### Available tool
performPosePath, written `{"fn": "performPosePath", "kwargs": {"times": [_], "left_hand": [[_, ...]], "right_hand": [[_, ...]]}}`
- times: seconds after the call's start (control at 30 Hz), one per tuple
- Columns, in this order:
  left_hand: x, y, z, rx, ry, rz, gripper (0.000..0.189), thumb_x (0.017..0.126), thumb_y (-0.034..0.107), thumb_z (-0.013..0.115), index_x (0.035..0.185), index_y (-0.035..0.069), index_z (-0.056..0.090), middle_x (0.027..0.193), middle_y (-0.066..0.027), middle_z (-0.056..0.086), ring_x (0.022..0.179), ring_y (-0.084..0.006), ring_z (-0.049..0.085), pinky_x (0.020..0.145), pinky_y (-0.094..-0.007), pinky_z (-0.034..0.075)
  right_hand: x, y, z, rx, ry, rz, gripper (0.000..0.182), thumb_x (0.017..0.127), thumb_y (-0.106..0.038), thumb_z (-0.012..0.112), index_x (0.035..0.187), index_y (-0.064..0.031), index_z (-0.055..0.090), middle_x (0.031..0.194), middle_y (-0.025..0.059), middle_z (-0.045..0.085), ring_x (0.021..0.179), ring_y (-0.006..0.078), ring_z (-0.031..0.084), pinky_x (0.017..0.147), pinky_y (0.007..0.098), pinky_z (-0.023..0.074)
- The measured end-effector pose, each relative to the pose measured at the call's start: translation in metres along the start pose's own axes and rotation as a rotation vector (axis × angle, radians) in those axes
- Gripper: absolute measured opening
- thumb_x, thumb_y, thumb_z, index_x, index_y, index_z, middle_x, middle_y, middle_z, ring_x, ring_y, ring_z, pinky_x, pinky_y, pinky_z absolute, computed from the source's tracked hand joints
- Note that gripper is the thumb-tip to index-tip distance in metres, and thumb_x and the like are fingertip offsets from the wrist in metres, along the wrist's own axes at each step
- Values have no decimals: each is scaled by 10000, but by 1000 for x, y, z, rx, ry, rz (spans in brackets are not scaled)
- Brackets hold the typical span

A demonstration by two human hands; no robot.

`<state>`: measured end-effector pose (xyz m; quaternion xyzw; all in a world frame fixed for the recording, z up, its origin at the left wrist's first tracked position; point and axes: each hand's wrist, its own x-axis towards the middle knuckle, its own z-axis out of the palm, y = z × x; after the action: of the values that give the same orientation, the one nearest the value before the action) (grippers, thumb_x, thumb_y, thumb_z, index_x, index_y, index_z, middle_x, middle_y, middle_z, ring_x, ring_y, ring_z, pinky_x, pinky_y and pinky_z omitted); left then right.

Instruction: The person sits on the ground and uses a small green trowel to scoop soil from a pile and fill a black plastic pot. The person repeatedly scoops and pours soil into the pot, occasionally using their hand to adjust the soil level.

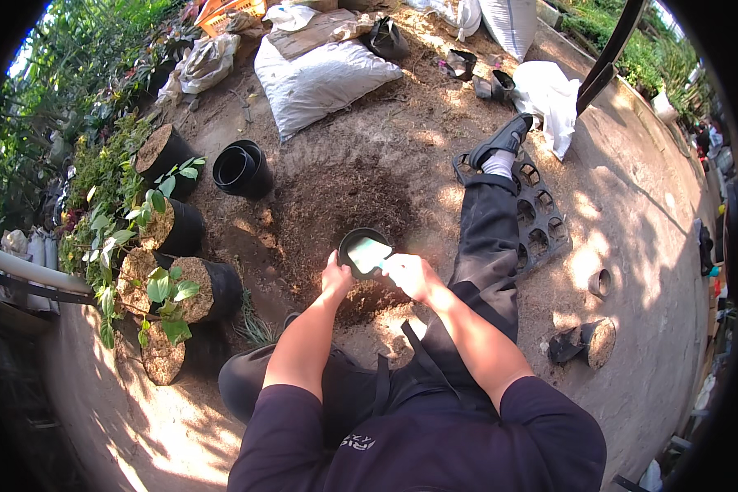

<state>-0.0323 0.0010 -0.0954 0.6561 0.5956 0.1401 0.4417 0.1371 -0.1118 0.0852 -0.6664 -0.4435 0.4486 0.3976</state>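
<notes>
My left hand grips the near left side of a round black plant pot, its thumb at the rim. In my right hand is the handle of a pale green hand scoop. The scoop's blade lies over the mouth of the pot and hides most of its inside, so I cannot tell how much soil it holds. Under and around the pot spreads a heap of dark, loose potting soil on the ground between my legs.
Nested black pots stand beyond the soil to the left. Several filled pots, some with leafy plants, lean along the left. A black plastic tray lies by my outstretched right leg. Farther off rests a white sack. A filled pot lies tipped at right.
</notes>
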Motion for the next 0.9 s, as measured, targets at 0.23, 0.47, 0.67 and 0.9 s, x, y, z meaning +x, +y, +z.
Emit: {"fn": "performPosePath", "kwargs": {"times": [0.23, 0.47, 0.67, 0.9], "left_hand": [[-23, 57, -17, -398, -468, -331, 331, 833, 22, 272, 1143, 56, 384, 716, -124, 598, 498, -171, 561, 411, -267, 436], [-22, 50, -6, -461, -527, -337, 334, 851, 11, 222, 1169, 57, 315, 812, -162, 627, 490, -149, 565, 422, -246, 429], [-36, 57, -2, -380, -484, -352, 269, 934, 91, 238, 1198, 104, 290, 842, -120, 634, 471, -136, 548, 419, -242, 399], [-34, 48, -4, -338, -454, -327, 265, 939, 120, 266, 1200, 103, 307, 838, -111, 633, 457, -130, 521, 418, -244, 396]], "right_hand": [[-1, 21, -3, 101, 32, 138, 192, 837, -200, 473, 781, -62, 594, 612, -30, 479, 542, 56, 426, 454, 211, 335], [-2, 41, -3, 544, 161, 294, 107, 791, -108, 484, 798, -63, 580, 616, -19, 478, 493, 38, 416, 400, 176, 287], [-14, 28, 5, 815, 250, 302, 120, 823, -170, 498, 844, -73, 566, 610, -11, 479, 474, 37, 418, 381, 163, 287], [-18, 18, 23, 832, 300, 296, 184, 851, -254, 480, 825, -82, 541, 608, -6, 468, 453, 55, 401, 363, 189, 295]]}}
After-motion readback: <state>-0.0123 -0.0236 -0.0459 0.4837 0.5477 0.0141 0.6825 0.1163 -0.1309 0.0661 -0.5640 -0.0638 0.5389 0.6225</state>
